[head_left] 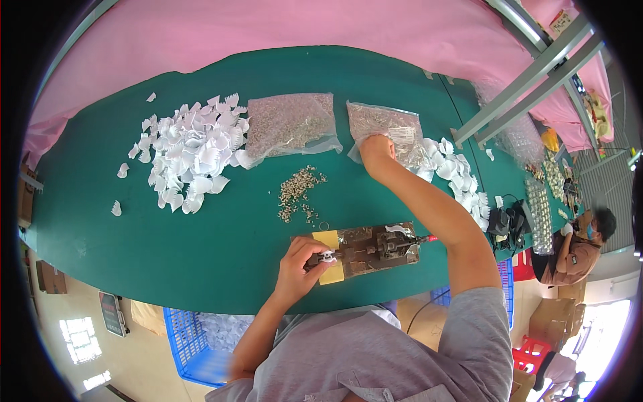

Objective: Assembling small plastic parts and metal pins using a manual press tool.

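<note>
While the left hand [297,268] pinches a white piece [328,257] at the clamp fixture [395,245], likely light, bendy, best held by its edge, the right hand's [378,149] at the bag [367,119], grip impossible to tell

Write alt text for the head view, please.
The person's left hand grips a small white piece at a clamp device on a green table; the right hand is at a clear bag. Nearby lie a pile of white pieces, small metallic parts and another filled bag.
</note>
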Demonstrator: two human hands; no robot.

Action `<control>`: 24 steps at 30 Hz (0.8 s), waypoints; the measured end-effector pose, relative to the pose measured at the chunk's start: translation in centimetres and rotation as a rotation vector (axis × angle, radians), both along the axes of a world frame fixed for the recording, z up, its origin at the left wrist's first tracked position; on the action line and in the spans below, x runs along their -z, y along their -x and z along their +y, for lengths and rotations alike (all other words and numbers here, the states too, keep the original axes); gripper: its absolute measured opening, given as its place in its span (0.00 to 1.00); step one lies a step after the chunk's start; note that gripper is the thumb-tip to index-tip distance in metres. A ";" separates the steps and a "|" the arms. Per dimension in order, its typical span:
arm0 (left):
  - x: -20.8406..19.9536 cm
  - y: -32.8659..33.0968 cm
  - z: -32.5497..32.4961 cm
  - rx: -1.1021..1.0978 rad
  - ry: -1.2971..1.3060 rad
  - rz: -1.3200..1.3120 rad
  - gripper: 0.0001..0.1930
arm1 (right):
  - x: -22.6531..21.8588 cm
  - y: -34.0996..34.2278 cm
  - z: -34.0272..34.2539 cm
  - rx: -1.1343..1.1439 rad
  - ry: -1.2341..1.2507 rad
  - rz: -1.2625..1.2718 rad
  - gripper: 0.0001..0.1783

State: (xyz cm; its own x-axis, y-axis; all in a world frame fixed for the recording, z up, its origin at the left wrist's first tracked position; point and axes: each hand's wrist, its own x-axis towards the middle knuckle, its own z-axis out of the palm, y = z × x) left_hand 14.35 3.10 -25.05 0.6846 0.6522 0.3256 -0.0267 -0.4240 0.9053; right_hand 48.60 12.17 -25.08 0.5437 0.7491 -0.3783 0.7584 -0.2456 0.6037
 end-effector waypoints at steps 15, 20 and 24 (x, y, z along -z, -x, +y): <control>0.0 -0.1 -0.1 0.022 0.003 0.008 0.11 | 0.6 -2.1 3.2 0.235 0.237 -0.011 0.23; 0.2 0.1 -0.1 0.012 0.008 0.011 0.10 | -0.8 -0.8 2.2 0.239 -0.239 0.176 0.14; -0.1 0.0 -0.2 0.010 0.021 0.005 0.12 | 1.1 -1.2 -0.9 0.003 -0.427 0.108 0.11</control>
State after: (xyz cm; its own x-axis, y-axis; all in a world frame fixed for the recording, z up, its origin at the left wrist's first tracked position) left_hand 14.37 2.90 -24.92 0.6930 0.6517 0.3084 -0.0262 -0.4048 0.9140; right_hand 49.79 11.24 -26.14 0.5207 0.8490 -0.0898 0.8105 -0.4586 0.3644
